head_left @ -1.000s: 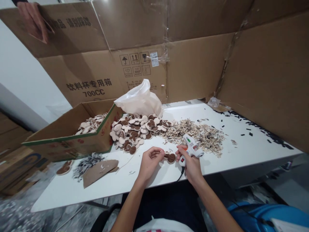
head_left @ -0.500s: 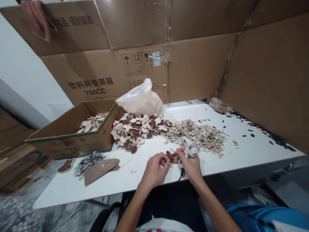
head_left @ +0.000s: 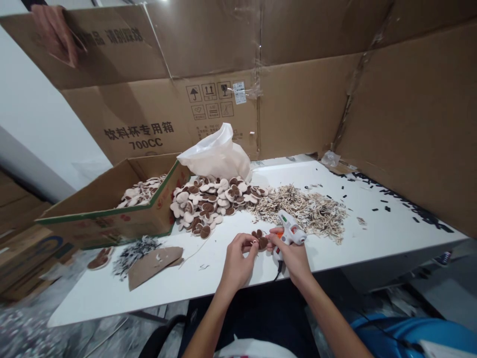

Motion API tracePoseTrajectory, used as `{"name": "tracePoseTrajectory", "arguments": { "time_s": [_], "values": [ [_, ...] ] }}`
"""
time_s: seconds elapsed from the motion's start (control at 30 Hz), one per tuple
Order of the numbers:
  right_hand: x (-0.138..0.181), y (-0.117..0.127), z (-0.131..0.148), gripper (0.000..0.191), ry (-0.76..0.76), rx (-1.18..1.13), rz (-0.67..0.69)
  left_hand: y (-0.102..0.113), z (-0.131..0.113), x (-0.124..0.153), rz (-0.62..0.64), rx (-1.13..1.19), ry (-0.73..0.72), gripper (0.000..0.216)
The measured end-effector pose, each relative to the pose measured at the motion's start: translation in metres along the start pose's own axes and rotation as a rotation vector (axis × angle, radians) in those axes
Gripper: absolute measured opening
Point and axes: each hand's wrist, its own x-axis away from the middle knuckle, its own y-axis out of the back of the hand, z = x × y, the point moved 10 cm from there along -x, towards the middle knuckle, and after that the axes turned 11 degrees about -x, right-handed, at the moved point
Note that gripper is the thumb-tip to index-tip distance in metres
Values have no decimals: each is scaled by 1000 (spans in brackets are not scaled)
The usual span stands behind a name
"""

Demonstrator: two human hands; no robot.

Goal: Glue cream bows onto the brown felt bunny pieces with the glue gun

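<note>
My left hand (head_left: 238, 259) is closed in a pinch, with a small pale bit, apparently cord, at its fingertips. Touching those fingertips is a brown felt flower-like or bunny-head piece (head_left: 262, 241), just above the table. My right hand (head_left: 294, 257) wraps round a white glue gun (head_left: 292, 231) with an orange part. Its thumb and finger also reach the felt piece's right side. Behind the hands spreads a pile of short cream cords (head_left: 305, 209). A heap of brown and cream felt pieces (head_left: 208, 199) lies farther left.
An open cardboard box (head_left: 108, 223) with felt pieces stands at the left. Near it lie dark shreds (head_left: 136, 253) and a brown cardboard scrap (head_left: 154, 266). Black bits (head_left: 387, 202) line the right side. Tall cardboard walls (head_left: 298, 99) close off the back; another person's hand (head_left: 55, 32) rests on top.
The brown felt piece has tilted up and shows more of its face. My left hand has shifted slightly up and left; the right hand keeps the glue gun.
</note>
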Motion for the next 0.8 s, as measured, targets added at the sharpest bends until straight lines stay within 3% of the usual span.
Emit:
{"name": "tracePoseTrajectory", "arguments": {
  "time_s": [0.2, 0.43, 0.57, 0.8],
  "values": [
    [3, -5, 9, 38, 16, -54, -5, 4, 2, -1, -37, 63, 28, 13],
    [5, -14, 8, 41, -13, 9, 102, 1, -4, 1, -37, 159, 49, 18],
    [5, -12, 10, 39, 4, 3, 88, 12, -3, 2, -113, 106, 46, 21],
    [5, -12, 10, 38, 15, -36, 89, 9, 6, 2, -62, 263, 102, 24]
  ]
}}
